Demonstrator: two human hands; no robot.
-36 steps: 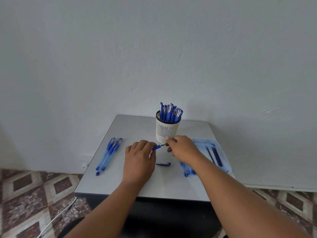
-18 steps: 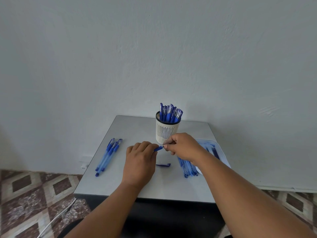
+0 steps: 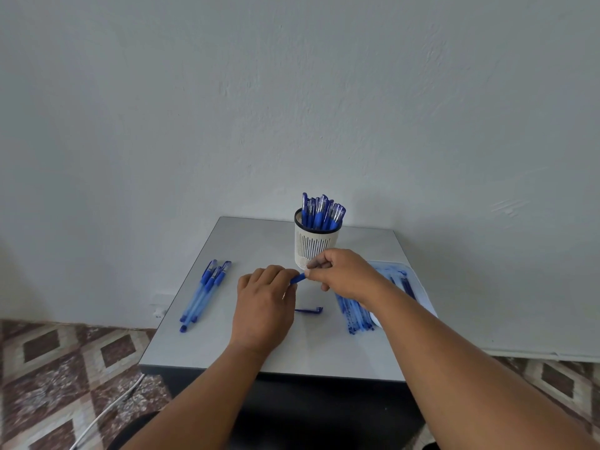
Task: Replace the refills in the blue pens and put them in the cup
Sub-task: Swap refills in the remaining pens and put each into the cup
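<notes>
Both hands are curled round one blue pen (image 3: pixel 298 278), gripped by the left hand (image 3: pixel 263 306) and pinched at its tip by the right hand (image 3: pixel 344 274), before the cup (image 3: pixel 315 248).

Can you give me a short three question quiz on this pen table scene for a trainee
1. True or false: the cup lies tipped on its side.
2. What do the left hand and right hand grip between them?
3. The loose pen cap lies: A) in the cup, B) on the table, C) on the floor.

Key: 1 false, it stands upright. 2 one blue pen. 3 B.
</notes>
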